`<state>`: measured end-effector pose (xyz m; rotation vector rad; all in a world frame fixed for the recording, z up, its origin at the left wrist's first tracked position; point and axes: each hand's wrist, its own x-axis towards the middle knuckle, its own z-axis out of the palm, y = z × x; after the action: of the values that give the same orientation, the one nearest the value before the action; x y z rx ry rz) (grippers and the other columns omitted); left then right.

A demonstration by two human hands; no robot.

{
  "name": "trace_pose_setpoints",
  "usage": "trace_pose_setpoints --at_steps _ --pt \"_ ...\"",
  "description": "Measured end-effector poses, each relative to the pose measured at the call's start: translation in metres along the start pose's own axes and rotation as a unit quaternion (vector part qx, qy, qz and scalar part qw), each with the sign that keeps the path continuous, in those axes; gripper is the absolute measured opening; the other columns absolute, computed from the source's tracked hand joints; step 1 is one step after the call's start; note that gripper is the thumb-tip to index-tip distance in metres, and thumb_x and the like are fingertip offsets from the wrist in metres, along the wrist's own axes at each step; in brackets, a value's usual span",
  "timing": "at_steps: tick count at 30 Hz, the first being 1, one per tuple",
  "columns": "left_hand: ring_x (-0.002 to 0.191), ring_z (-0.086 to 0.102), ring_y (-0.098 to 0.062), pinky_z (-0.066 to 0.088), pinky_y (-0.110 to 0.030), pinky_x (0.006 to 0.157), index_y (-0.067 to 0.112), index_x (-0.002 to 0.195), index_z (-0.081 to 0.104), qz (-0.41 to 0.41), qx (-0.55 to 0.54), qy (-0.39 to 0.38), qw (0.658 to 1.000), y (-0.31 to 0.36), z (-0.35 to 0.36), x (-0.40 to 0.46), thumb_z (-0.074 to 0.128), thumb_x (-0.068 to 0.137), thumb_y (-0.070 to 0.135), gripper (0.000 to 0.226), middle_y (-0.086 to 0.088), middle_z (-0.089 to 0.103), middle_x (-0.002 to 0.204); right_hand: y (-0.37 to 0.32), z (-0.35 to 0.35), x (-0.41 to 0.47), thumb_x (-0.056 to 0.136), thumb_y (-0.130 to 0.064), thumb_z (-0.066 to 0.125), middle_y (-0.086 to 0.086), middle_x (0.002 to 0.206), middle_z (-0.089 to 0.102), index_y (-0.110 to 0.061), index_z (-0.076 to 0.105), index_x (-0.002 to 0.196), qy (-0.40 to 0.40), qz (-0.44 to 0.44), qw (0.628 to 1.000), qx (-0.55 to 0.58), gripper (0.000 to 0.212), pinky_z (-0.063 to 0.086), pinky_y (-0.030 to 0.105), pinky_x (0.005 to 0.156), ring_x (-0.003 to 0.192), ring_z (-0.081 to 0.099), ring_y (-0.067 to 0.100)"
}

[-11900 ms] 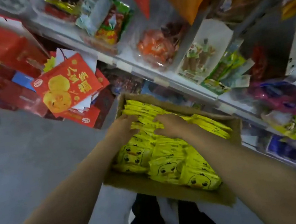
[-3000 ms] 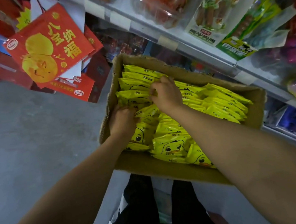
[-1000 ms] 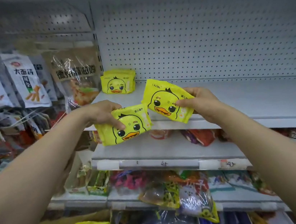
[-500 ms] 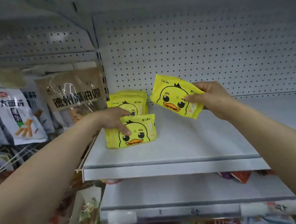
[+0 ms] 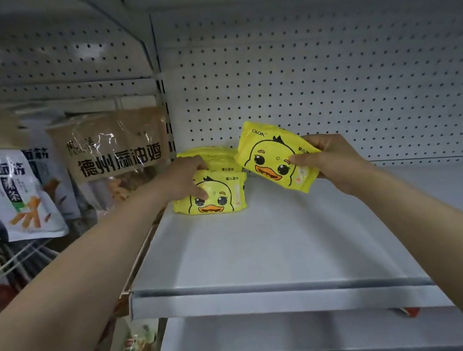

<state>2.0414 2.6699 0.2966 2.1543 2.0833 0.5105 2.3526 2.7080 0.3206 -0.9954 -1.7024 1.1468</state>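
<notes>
the white pegboard back wall (image 5: 329, 74) fills the upper right of the view, its holes in even rows. below it a grey metal shelf (image 5: 263, 244) runs forward to a folded front lip; a second shelf (image 5: 289, 335) sits under it. to the left, hung goods: a brown bag with clear film and black characters (image 5: 116, 149), and a white snack bag printed with brown sticks (image 5: 12, 195).

at the shelf's back left corner lies a stack of yellow packs (image 5: 210, 156) against the wall. in front of that stack, and touching it, a yellow duck-face pack (image 5: 215, 198) rests flat on the shelf. the left hand (image 5: 183, 178) grips this pack, fingers curled over its top left edge, thumb on its face.

the right hand (image 5: 328, 159) holds a second duck-face pack (image 5: 274, 159) in the air, clear of the shelf, tilted with its right end low. the thumb presses the front near the right side; the fingers wrap behind. this pack is just right of the stack and overlaps it in view.
</notes>
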Motion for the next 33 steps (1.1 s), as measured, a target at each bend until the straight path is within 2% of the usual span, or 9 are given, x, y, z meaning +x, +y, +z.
trace_pose_setpoints --at_steps 5,7,12,18,22,25,27,29,33 --pt "0.11 0.042 -0.022 0.037 -0.036 0.091 0.032 0.12 0.052 0.018 0.053 0.04 0.998 -0.009 0.004 0.006 0.085 0.061 0.04 0.068 0.003 0.05 0.105 0.002 0.004 0.01 0.082 -0.002 0.073 0.007 0.098 0.076 -0.02 0.073 0.101 -0.003 0.0 1.0 -0.004 0.026 0.059 0.036 0.075 0.083 0.072 0.023" --pt "0.11 0.042 -0.023 0.037 -0.041 0.096 0.034 0.118 0.053 0.018 0.077 0.059 0.995 -0.011 0.003 0.007 0.085 0.059 0.045 0.068 0.004 0.049 0.103 0.002 0.005 0.013 0.082 -0.002 0.073 0.008 0.098 0.076 -0.02 0.073 0.102 -0.004 -0.001 1.0 -0.003 0.027 0.06 0.039 0.078 0.083 0.072 0.024" --pt "0.117 0.041 -0.023 0.036 -0.044 0.1 0.028 0.119 0.053 0.015 0.072 0.064 0.995 -0.014 0.005 0.008 0.085 0.059 0.047 0.071 0.0 0.052 0.116 0.001 0.009 0.016 0.082 -0.002 0.073 0.009 0.099 0.076 -0.015 0.072 0.11 -0.006 0.002 1.0 -0.003 0.031 0.059 0.039 0.08 0.085 0.073 0.025" --pt "0.119 0.04 -0.024 0.038 -0.042 0.1 0.021 0.12 0.053 0.014 0.041 0.086 0.995 -0.023 0.01 0.004 0.085 0.059 0.048 0.074 -0.003 0.05 0.117 -0.001 0.017 0.016 0.081 -0.002 0.074 0.008 0.101 0.075 -0.016 0.072 0.111 -0.011 0.008 1.0 -0.001 0.034 0.06 0.038 0.08 0.083 0.072 0.023" --pt "0.122 0.04 -0.024 0.035 -0.03 0.091 0.019 0.127 0.049 0.019 -0.033 0.169 0.985 -0.031 0.003 -0.011 0.079 0.069 0.049 0.072 -0.005 0.05 0.127 -0.007 0.03 0.018 0.082 -0.003 0.074 0.007 0.099 0.075 -0.019 0.071 0.109 -0.044 0.003 0.998 -0.033 0.032 0.059 0.036 0.078 0.082 0.071 0.02" --pt "0.126 0.038 -0.023 0.036 -0.032 0.093 0.019 0.131 0.047 0.036 -0.08 0.229 0.969 -0.029 -0.014 -0.023 0.079 0.068 0.05 0.077 -0.004 0.049 0.132 -0.012 0.048 0.02 0.082 -0.003 0.074 0.004 0.094 0.075 -0.022 0.071 0.105 -0.074 -0.001 0.996 -0.049 0.03 0.059 0.033 0.075 0.079 0.071 0.016" --pt "0.128 0.037 -0.021 0.037 -0.034 0.097 0.021 0.133 0.047 0.044 -0.087 0.222 0.97 -0.024 -0.023 -0.032 0.076 0.064 0.058 0.083 -0.003 0.048 0.135 -0.012 0.065 0.021 0.082 -0.003 0.074 0.002 0.09 0.075 -0.023 0.072 0.102 -0.097 -0.009 0.994 -0.059 0.029 0.058 0.031 0.073 0.078 0.07 0.013" --pt "0.127 0.037 -0.018 0.035 -0.033 0.097 0.025 0.133 0.046 0.054 -0.082 0.2 0.975 -0.022 -0.029 -0.041 0.07 0.061 0.065 0.086 -0.002 0.047 0.135 -0.01 0.085 0.022 0.081 -0.001 0.074 0.003 0.091 0.074 -0.021 0.072 0.1 -0.118 -0.022 0.99 -0.069 0.028 0.058 0.033 0.078 0.08 0.07 0.015" --pt "0.128 0.035 -0.017 0.034 -0.033 0.101 0.029 0.135 0.046 0.067 -0.054 0.165 0.983 -0.025 -0.027 -0.054 0.081 0.065 0.05 0.081 0.001 0.045 0.135 0.004 0.122 0.023 0.079 -0.004 0.077 0.003 0.098 0.076 -0.022 0.075 0.101 -0.144 -0.043 0.983 -0.107 0.029 0.056 0.037 0.088 0.09 0.07 0.017"
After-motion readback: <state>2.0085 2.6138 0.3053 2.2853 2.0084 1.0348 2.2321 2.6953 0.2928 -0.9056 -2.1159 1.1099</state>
